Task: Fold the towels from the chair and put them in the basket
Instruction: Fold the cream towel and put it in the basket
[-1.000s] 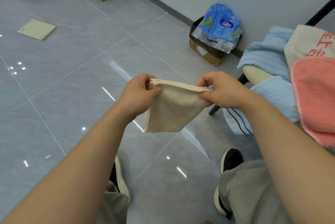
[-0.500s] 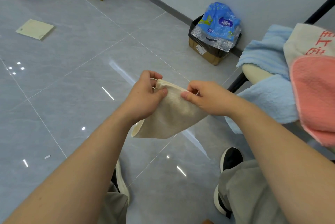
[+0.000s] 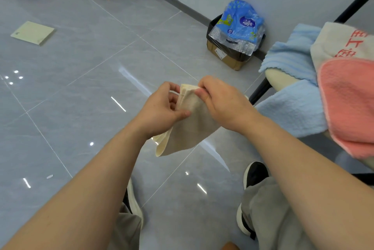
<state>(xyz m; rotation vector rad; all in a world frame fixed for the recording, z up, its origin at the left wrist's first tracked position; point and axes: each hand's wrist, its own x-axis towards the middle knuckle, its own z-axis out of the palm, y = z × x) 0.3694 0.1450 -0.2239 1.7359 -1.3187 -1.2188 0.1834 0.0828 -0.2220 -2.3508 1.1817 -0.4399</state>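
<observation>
Pinching the folded beige towel (image 3: 190, 126) at its top, left hand (image 3: 162, 108) and right hand (image 3: 222, 102) fingers clamped on it, above the floor (image 3: 81, 88).

Bright even light; ceiling-lamp glare on glossy floor (image 3: 85, 80); wide-angle edge distortion.

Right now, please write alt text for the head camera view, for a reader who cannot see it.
The left hand and the right hand pinch a small folded beige towel in the air above a grey tiled floor. To the right, blue towels and a pink towel lie on a chair; no basket is in view.
</observation>
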